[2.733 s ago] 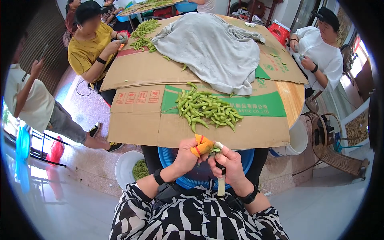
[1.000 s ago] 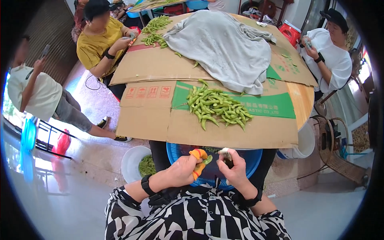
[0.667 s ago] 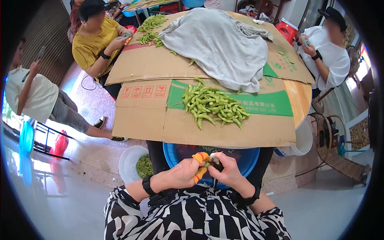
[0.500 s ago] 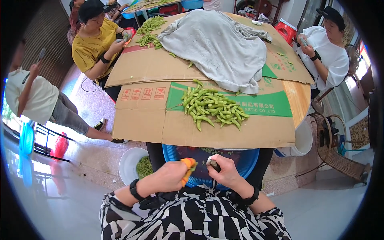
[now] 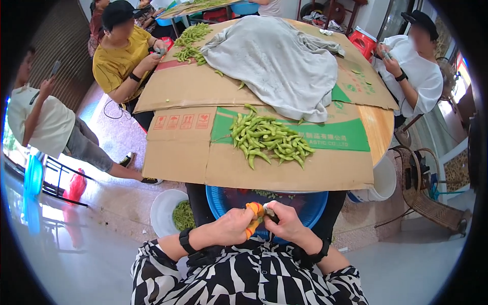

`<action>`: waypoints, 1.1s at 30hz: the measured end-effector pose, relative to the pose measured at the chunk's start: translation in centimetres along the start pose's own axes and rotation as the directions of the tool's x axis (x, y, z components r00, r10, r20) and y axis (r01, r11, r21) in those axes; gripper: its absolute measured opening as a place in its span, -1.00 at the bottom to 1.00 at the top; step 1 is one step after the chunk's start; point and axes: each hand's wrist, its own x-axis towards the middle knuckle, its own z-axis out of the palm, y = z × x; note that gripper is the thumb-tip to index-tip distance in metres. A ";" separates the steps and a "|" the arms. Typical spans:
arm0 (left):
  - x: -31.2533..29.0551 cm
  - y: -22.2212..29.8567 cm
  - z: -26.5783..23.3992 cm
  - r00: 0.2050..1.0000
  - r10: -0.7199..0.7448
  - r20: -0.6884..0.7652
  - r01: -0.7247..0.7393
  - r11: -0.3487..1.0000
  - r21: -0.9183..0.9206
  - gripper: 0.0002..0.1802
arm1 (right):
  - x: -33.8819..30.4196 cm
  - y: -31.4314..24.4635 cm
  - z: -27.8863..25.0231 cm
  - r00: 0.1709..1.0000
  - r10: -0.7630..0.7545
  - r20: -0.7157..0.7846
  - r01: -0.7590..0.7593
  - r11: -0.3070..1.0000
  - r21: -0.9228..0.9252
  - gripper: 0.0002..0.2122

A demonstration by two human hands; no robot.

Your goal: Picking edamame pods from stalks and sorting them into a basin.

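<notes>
Across the round worktop, pale smooth wood showing at the right rim, flattened cardboard, stiff and creased, laid probably to keep the surface clean. Over the middle, a grey cloth, limp, wrinkled and domed over something hidden, perhaps to keep it shaded or moist. Below the near edge, a blue plastic basin with ribbed wall, placed under the hands presumably to catch whatever drops; scattered inside, small pale green bits. Near that same edge, on the cardboard, a loose heap of pods, curved, plump and green, within easy reach. Close together above the basin, both hands: left hand curled, pinching a sliver of green, apparently a pod, between orange finger covers, probably for protection; right hand curled around a dark object, too small to identify, fingertips apparently touching the left's.
</notes>
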 end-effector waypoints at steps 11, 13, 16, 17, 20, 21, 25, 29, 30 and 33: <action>-0.3 1.9 -7.4 0.955 0.145 -0.259 0.017 0.845 0.534 -0.86 | -0.7 1.4 -0.9 0.978 0.210 -0.006 -0.210 0.977 0.037 -0.83; 3.6 1.6 -6.3 0.942 0.144 -0.303 -0.018 0.923 0.384 -0.87 | -0.7 1.0 -1.1 0.957 0.289 0.008 -0.289 0.954 0.078 -0.83; 8.6 0.4 -4.5 0.896 0.116 -0.429 0.040 0.940 0.338 -0.87 | -1.0 0.9 -1.3 0.952 0.306 0.024 -0.306 0.942 0.138 -0.82; 9.7 0.3 -4.5 0.904 0.088 -0.418 0.100 0.908 0.406 -0.87 | -1.1 1.0 -1.4 0.966 0.257 0.007 -0.255 0.953 0.161 -0.80; 10.4 -0.4 -4.2 0.916 0.036 -0.399 0.183 0.848 0.497 -0.80 | -1.4 0.5 -2.0 0.920 0.390 0.043 -0.375 0.840 0.393 -0.73; 10.4 -0.7 -4.1 0.921 0.012 -0.390 0.212 0.824 0.526 -0.73 | -1.4 0.3 -2.2 0.919 0.393 0.041 -0.376 0.839 0.394 -0.73; 9.2 -2.2 -4.3 0.885 0.112 -0.452 0.142 0.859 0.492 -0.74 | -1.0 -1.1 -2.7 0.941 0.332 0.062 -0.314 0.792 0.523 -0.67; 7.8 -0.4 -4.8 0.853 -0.002 -0.522 -0.056 0.994 -0.096 -0.69 | 0.2 -1.6 -3.2 0.950 0.312 0.016 -0.248 0.722 0.646 -0.60; 7.4 0.2 -4.7 0.885 -0.105 -0.453 -0.037 0.955 -0.294 -0.65 | 0.4 -1.6 -3.2 0.947 0.320 0.008 -0.249 0.721 0.646 -0.60; 6.1 0.6 -3.4 0.939 -0.147 -0.311 -0.030 0.865 -0.500 -0.66 | 1.0 -1.9 -3.0 0.944 0.327 0.038 -0.238 0.600 0.764 -0.54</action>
